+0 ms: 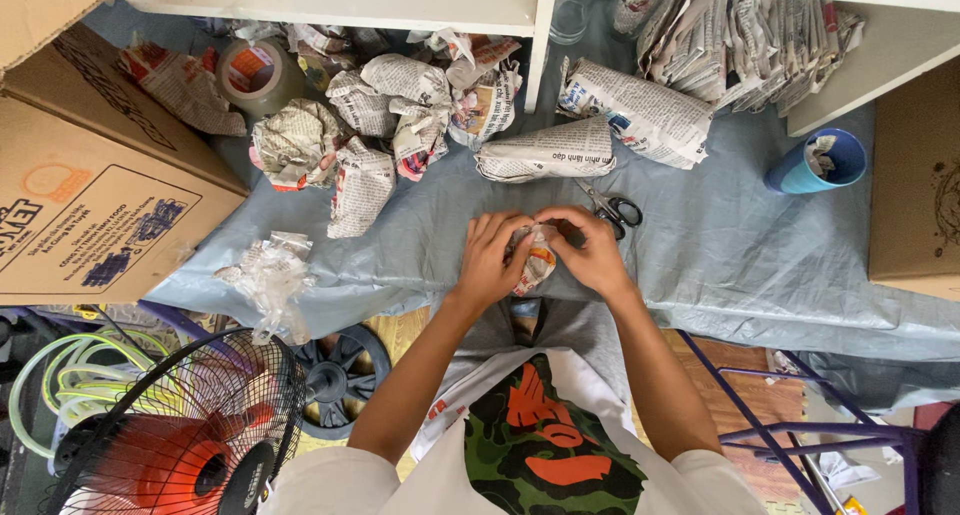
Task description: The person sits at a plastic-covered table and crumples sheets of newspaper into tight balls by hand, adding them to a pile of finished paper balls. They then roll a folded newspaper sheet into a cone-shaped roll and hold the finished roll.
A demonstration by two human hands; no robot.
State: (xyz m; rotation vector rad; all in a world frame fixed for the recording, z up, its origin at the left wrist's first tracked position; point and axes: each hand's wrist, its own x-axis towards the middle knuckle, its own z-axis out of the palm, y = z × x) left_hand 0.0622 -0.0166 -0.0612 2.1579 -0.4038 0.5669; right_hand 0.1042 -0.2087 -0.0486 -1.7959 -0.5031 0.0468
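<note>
At the middle of the frame my left hand (490,260) and my right hand (592,253) close from both sides on a small newspaper-wrapped bundle (535,260), fingers curled over its top, holding it just above the near edge of the blue-grey sheet (700,265) covering the counter. Black-handled scissors (612,211) lie touching distance beyond my right hand. Above them two rolled newspaper cones (600,125) lie across the sheet. To the upper left a heap of wrapped newspaper bundles (370,125) crowds against a roll of tape (258,73). A white shelf upright (540,35) stands at top centre. Open sheet runs right of my hands toward a blue cup (818,162). A cardboard box (90,195) hems the left, crumpled clear plastic (268,275) beside it. A fan (190,425) sits lower left.
</note>
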